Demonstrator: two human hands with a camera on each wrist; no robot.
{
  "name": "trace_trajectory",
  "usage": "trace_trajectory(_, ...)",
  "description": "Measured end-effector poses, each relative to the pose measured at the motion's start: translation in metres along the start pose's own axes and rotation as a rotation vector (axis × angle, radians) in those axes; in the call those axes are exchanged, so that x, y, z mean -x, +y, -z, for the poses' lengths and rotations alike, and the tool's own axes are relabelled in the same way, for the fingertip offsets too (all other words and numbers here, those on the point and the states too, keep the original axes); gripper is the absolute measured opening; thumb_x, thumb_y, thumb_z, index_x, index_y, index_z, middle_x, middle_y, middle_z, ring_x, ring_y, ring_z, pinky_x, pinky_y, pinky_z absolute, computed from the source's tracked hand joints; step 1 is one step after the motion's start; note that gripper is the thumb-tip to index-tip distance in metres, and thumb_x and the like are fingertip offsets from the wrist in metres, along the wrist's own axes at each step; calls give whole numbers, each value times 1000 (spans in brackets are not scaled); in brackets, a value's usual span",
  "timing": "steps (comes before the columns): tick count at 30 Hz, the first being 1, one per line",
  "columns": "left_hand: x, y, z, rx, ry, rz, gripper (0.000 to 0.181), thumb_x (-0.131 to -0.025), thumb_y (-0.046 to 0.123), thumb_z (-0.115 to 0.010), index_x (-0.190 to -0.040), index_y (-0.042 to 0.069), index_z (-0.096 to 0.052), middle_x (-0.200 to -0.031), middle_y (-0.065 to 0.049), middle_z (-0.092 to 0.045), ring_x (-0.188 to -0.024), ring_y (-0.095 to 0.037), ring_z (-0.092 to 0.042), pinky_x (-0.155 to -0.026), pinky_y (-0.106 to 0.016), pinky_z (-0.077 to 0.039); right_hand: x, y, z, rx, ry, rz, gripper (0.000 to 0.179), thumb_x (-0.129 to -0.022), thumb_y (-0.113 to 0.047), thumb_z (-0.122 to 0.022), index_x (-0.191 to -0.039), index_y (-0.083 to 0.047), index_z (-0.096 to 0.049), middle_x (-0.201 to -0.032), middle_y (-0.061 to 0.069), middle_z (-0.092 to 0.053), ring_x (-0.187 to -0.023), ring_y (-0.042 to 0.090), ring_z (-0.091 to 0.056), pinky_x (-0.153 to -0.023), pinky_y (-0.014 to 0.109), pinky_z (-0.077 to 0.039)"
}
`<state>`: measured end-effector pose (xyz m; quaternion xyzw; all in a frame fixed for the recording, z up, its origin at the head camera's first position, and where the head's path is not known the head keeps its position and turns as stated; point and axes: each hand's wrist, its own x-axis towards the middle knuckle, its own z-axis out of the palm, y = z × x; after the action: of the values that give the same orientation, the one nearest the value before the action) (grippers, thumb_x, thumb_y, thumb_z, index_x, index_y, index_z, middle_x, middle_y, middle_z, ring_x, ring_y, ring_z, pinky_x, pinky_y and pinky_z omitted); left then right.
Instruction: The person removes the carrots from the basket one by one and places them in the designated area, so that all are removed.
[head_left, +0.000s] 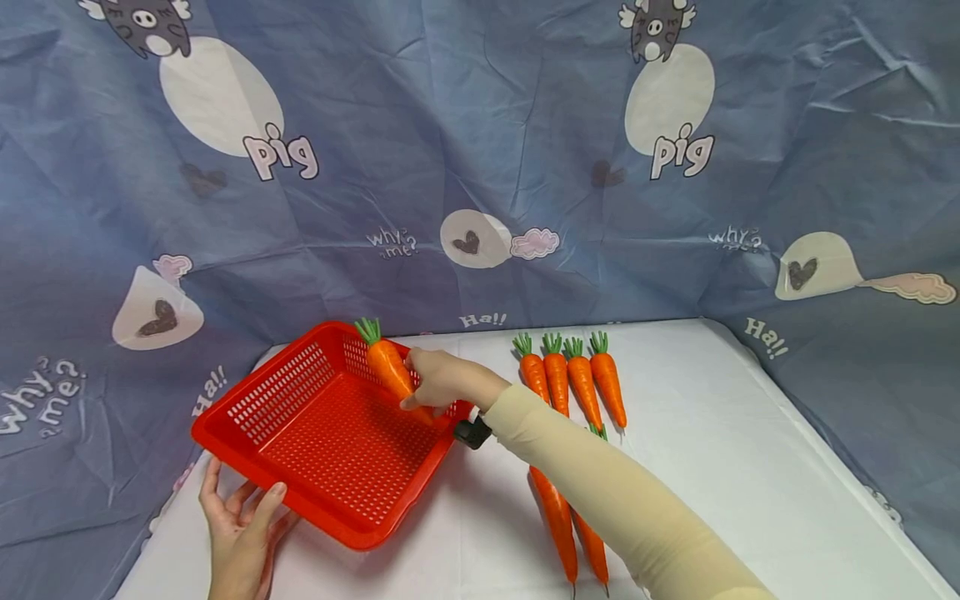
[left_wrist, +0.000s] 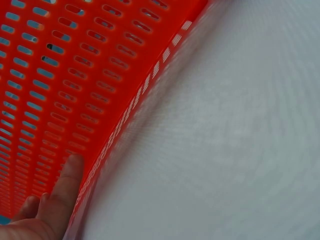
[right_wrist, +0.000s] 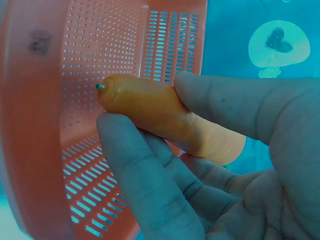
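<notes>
My right hand (head_left: pixel 442 381) pinches an orange carrot (head_left: pixel 388 367) with a green top, thumb on one side and fingers on the other. The carrot slants over the inside of a red plastic basket (head_left: pixel 300 498), whose walls and floor are perforated. From the right wrist view, the held carrot (right_wrist: pixel 145 102) points its narrow end towards the basket's inside. The basket tilts on the table. Beneath its near left rim, my left hand (head_left: pixel 243 533) supports it, digits against the outer wall; the left wrist view shows those fingers (left_wrist: pixel 67 187) touching the perforated side.
Several carrots (head_left: pixel 607 387) lie in a row at the back of the white table (head_left: pixel 720 450). More carrots (head_left: pixel 555 521) lie nearer, partly behind the right sleeve (head_left: pixel 600 483). A blue patterned cloth (head_left: pixel 480 125) hangs behind the table.
</notes>
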<state>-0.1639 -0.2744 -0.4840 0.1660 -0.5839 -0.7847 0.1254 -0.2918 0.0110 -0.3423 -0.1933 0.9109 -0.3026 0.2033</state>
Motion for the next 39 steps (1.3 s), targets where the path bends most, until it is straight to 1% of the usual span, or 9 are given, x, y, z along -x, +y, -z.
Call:
trace_trajectory(7,0,2,0,-15,22,16,100,-102,6,-71,-162,59,-10,-140,3,-44,-113,-1,-67,-72,-29,-67,4,4,2,-37,-8,2,64,-98,-17,-81,-150,-3,-46,-119,12,-66,-79,29,-80,-78,37,-67)
trace_trajectory(9,0,1,0,-18,22,12,100,-102,6,-71,-162,58,-10,-140,3,-44,-112,-1,-67,-72,-29,-67,6,5,3,-43,-8,4,66,-98,-18,-81,-152,-3,-45,-112,11,-67,-76,28,-79,-82,41,-67)
trace_trajectory(13,1,1,-1,-13,19,0,100,-102,4,-70,-162,58,-11,-141,1,-43,-112,-2,-68,-72,-29,-67,10,9,5,-74,-14,18,65,-99,-18,-80,-151,-3,-45,-106,11,-64,-78,29,-78,-76,36,-67)
trace_trajectory(17,0,1,-1,-12,20,4,100,-102,4,-70,-162,58,-11,-140,1,-43,-112,-2,-68,-72,-29,-67,15,14,8,-116,-12,35,64,-98,-16,-80,-150,-2,-45,-107,12,-63,-81,30,-78,-72,34,-67)
trace_trajectory(20,0,1,-2,-14,23,10,101,-102,5,-71,-162,59,-10,-139,1,-43,-112,-2,-67,-72,-29,-67,19,18,10,-135,-10,42,64,-98,-15,-81,-149,-1,-45,-105,12,-63,-75,24,-76,-72,34,-67)
trace_trajectory(25,1,2,-2,-14,22,17,101,-102,5,-71,-162,59,-10,-140,1,-43,-114,-2,-66,-73,-29,-66,23,25,14,-141,-7,44,62,-98,-16,-81,-147,-3,-46,-100,11,-66,-69,20,-73,-65,30,-65)
trace_trajectory(29,1,2,-2,-11,19,18,100,-102,5,-71,-162,59,-10,-141,1,-43,-114,-2,-66,-73,-29,-66,27,29,16,-137,5,56,59,-98,-16,-81,-144,-3,-47,-98,12,-70,-67,20,-74,-65,29,-65)
trace_trajectory(34,0,2,-3,-9,17,14,100,-102,5,-70,-162,58,-10,-140,1,-43,-112,-2,-67,-73,-29,-67,30,34,17,-165,10,57,56,-97,-15,-81,-141,-3,-48,-103,16,-71,-69,20,-74,-66,30,-66)
trace_trajectory(39,0,1,-3,-14,19,9,100,-102,5,-70,-162,58,-10,-140,1,-43,-113,-2,-67,-72,-29,-67,34,37,18,-180,8,49,56,-97,-16,-82,-140,-4,-48,-104,15,-72,-69,22,-74,-67,31,-66)
